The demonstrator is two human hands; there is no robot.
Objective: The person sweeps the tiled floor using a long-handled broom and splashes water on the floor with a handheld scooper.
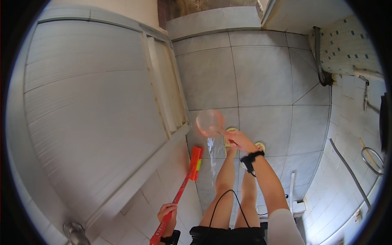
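Note:
My left hand (167,212) is closed round the red handle of a long floor brush (196,162). Its orange head, with some yellow-green bristles, is by the wall at the left edge of the floor. In my right hand (241,141) is the handle of a translucent pinkish water dipper (210,123), blurred by motion and tilted. A stream of water (211,153) falls from it beside the brush head. My feet, in yellow slippers (231,130), stand just beyond and below the right hand.
Grey tiles cover the floor (265,73). A pale sliding door (94,81) in a frame fills the left. Along the right wall are a grey hose (349,171), a coiled metal ring (372,160) and a drain pipe (320,61). A raised step (214,22) crosses the far end.

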